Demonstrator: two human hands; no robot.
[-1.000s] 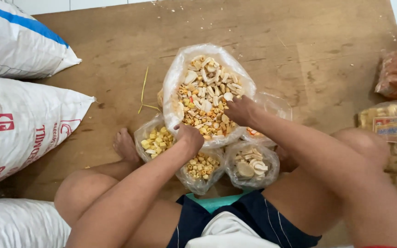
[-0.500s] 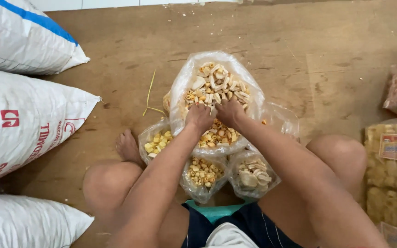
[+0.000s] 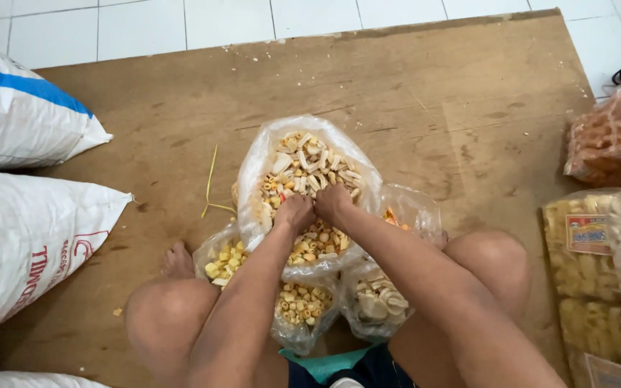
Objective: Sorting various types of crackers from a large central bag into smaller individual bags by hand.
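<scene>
Big clear bag (image 3: 253, 179) of mixed crackers, mouth pointing away, long axis front-to-back; left hand (image 3: 295, 213) and right hand (image 3: 333, 202) both buried inside, fingers curled. Smaller snack bags (image 3: 303, 309) just behind.

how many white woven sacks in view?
3. One with a blue stripe at top left, one with red print at mid left, and a sliver at the bottom-left corner. More may lie out of frame.

Bare board (image 3: 468, 108) beyond snack bags (image 3: 303, 172)
</scene>
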